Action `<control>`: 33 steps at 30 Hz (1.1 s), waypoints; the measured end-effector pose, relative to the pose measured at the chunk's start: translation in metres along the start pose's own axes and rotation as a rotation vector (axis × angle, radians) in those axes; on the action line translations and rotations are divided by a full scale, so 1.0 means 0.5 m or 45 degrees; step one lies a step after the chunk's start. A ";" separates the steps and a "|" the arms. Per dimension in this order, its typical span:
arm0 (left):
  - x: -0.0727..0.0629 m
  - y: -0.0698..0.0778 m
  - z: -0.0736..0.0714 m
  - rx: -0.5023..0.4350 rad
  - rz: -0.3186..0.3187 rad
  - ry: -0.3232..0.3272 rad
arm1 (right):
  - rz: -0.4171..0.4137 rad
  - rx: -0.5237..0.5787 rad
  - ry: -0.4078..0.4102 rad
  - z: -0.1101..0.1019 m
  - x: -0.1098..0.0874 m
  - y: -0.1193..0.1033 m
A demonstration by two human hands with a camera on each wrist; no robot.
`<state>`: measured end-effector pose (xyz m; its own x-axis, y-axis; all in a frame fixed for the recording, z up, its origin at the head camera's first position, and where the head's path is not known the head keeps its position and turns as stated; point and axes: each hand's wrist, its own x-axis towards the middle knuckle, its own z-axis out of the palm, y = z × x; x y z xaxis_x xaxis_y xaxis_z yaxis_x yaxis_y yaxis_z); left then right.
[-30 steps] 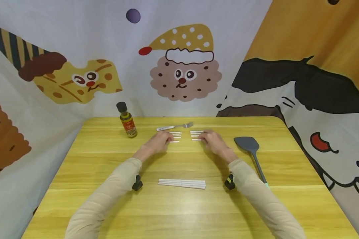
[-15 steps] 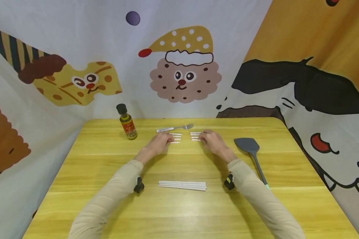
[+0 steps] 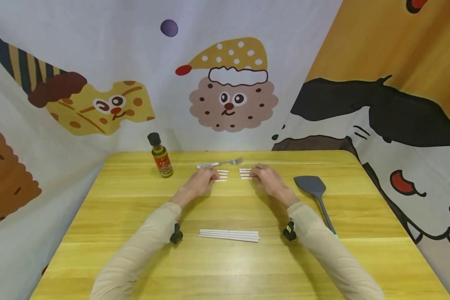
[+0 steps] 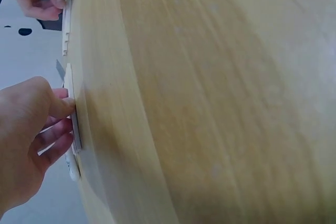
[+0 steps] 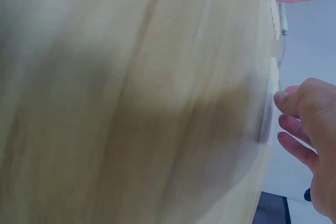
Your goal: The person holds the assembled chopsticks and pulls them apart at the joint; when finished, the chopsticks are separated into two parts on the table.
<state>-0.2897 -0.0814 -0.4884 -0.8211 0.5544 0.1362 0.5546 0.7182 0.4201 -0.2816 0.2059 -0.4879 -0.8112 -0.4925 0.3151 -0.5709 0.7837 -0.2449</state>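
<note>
In the head view, my left hand pinches at the left row of thin white sticks near the table's far side. Opposite, my right hand holds its fingertips on a matching right row of white sticks, a narrow gap between the rows. The left wrist view has the left thumb on the sticks, with curled fingers behind. Thumb and forefinger come together at the sticks in the right wrist view. The hands partly cover both rows. Closer to me lies a bundle of longer white sticks.
A fork with a white handle lies behind the left row. An oil bottle with a black cap stands at the back left. To the right lies a grey spatula. A printed cloth hangs behind the wooden table.
Sticks in both rows have shifted slightly and now lie more evenly spaced. Both hands stay at their rows. The whole head view has moved down a little in the frame.
</note>
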 end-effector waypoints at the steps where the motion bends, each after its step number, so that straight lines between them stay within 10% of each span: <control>1: 0.001 0.002 0.000 0.003 0.001 0.003 | -0.003 0.001 0.005 -0.003 -0.002 0.000; 13: -0.023 0.044 -0.045 0.224 0.123 0.135 | -0.156 0.019 0.129 -0.053 -0.040 -0.069; 20: -0.088 0.105 -0.079 0.153 0.136 0.046 | -0.111 0.122 0.001 -0.088 -0.086 -0.135; 33: -0.190 0.160 -0.046 0.043 0.177 -0.159 | -0.149 0.190 -0.116 -0.076 -0.156 -0.210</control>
<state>-0.1707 -0.0864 -0.4470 -0.7143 0.6955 0.0776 0.6674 0.6437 0.3746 -0.1533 0.1763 -0.4518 -0.7425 -0.6145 0.2668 -0.6688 0.6576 -0.3467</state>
